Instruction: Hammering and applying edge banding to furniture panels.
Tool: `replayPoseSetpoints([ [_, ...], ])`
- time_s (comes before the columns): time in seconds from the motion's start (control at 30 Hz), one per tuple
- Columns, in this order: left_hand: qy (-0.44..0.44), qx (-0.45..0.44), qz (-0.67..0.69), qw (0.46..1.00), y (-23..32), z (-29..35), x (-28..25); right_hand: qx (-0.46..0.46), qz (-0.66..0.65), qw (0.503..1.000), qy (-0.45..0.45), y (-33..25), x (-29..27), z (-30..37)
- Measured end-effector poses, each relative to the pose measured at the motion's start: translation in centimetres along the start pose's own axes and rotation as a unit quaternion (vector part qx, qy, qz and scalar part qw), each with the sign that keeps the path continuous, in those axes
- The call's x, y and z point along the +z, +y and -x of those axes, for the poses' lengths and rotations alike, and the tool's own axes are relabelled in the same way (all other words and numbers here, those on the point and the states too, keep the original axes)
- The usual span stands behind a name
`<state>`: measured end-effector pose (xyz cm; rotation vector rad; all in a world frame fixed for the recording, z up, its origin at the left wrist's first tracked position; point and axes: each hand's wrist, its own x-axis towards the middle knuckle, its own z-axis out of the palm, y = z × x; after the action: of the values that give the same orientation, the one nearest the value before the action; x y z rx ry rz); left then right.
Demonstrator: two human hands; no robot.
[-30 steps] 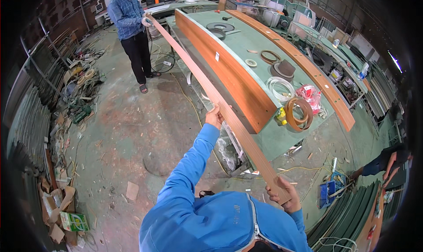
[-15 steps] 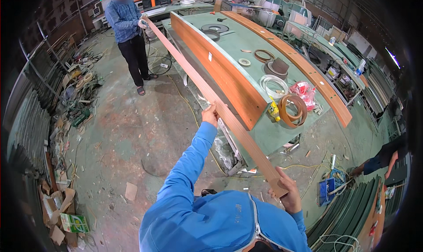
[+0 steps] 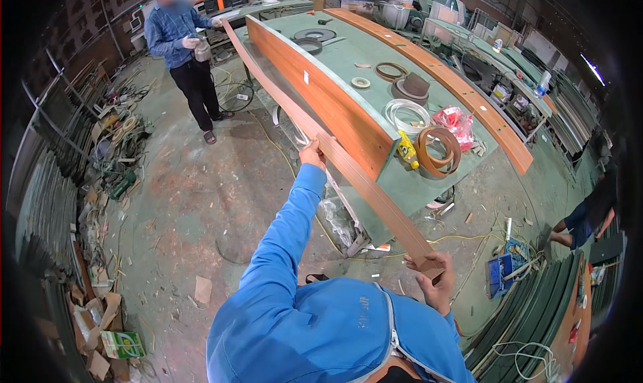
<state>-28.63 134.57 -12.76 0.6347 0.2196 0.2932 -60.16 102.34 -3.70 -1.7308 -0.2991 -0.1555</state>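
A long, thin wood-look edging strip [image 3: 375, 195] runs from my body to a person in a checked shirt [image 3: 175, 33] at the far left. My left hand [image 3: 313, 154] is closed on its left edge partway along. My right hand [image 3: 434, 279] grips its near end between thumb and fingers. At the far end, the person's gloved hand [image 3: 217, 23] touches the strip; their other gloved hand [image 3: 191, 42] is by a grey container [image 3: 202, 51]. Just right of the strip, a wood-faced board [image 3: 328, 98] stands on edge on a green table [image 3: 358, 51].
Coiled edging bands [image 3: 439, 152], a white coil [image 3: 406, 117], a yellow bottle [image 3: 407, 151] and a red plastic bag [image 3: 455, 125] lie on the table. Another long board [image 3: 429, 68] lies along its right side. A yellow cord [image 3: 281, 145] crosses the floor. Someone stands at far right.
The strip now bows more along its length, and my hands stay on it. The person's one gloved hand has dropped away from the strip with the grey container. My view has shifted slightly.
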Motion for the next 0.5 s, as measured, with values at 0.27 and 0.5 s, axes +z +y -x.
replayPoseSetpoints([
  [0.27, -0.011, -0.048, -0.063, 0.997, -1.6, 0.4, 1.4, -0.213, 0.172, 0.961, 0.047, -0.6, -0.7, 0.0],
  [0.5, -0.047, -0.065, -0.019, 0.997, -1.7, 0.3, 1.1, -0.237, 0.251, 0.937, 0.058, -1.0, -0.7, 1.2],
])
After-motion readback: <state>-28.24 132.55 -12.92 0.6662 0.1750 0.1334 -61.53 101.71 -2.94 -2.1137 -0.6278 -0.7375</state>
